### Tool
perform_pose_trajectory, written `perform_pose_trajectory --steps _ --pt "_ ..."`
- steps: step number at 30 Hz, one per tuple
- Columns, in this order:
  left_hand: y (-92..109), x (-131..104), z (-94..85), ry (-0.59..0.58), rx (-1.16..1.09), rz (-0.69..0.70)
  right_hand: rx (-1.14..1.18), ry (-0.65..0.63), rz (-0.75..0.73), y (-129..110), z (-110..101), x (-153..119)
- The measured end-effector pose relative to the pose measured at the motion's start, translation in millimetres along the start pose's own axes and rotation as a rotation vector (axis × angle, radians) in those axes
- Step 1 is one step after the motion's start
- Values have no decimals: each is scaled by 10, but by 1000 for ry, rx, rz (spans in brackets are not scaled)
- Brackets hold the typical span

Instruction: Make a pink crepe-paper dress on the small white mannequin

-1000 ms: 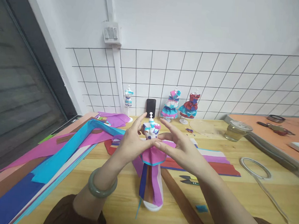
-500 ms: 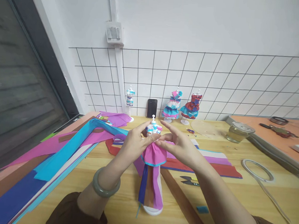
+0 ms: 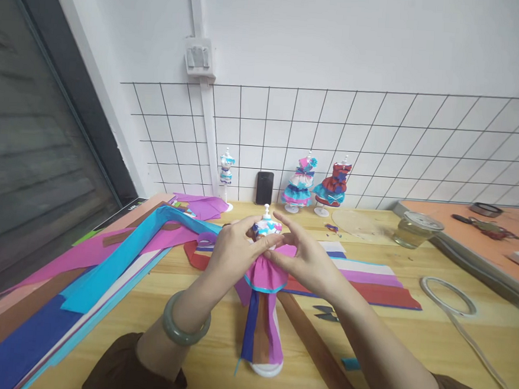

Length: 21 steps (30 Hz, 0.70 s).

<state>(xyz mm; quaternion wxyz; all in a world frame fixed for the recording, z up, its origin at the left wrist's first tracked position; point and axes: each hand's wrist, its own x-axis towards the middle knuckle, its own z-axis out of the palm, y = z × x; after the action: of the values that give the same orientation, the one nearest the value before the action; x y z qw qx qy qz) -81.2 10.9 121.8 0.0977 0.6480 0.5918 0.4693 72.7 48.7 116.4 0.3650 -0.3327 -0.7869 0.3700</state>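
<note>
The thumbs of the left hand (image 3: pixel 236 246) and right hand (image 3: pixel 306 257) meet at the front waist of a pink skirt (image 3: pixel 268 278), gripping it against a small dress form (image 3: pixel 267 226). The remaining fingers curve around its two sides; their far tips are hidden. The right index finger is raised beside the neck knob. The form stands upright at the middle of the wooden table (image 3: pixel 186 355). Blue, brown and purple panels (image 3: pixel 261 331) hang below the skirt, down to a white base (image 3: pixel 268 370).

A green bangle (image 3: pixel 185 337) circles the left wrist. Right of the form lie dark snips (image 3: pixel 326 315), partly behind the right forearm, and, farther right, a tape roll (image 3: pixel 448 295). Long coloured strips (image 3: pixel 116 267) cover the left side. At the far wall, a black phone (image 3: pixel 264 188) stands between dressed forms (image 3: pixel 298 185).
</note>
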Motion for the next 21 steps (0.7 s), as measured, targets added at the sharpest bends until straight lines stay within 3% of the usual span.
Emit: perform_pose_trajectory --steps 6,10,12,16,21 --pt "-98 62 -26 -46 -196 -134 116 24 62 41 -126 22" --pt "-121 84 0 -338 -467 -163 178 35 64 55 -146 33" --pt "-118 83 17 -398 -593 -190 172 44 42 57 -130 29" --pt "-140 92 26 -381 -786 -262 204 32 -7 6 -123 9" --pt "-199 137 -36 -330 -1035 -295 392 -18 39 -114 -193 -21"
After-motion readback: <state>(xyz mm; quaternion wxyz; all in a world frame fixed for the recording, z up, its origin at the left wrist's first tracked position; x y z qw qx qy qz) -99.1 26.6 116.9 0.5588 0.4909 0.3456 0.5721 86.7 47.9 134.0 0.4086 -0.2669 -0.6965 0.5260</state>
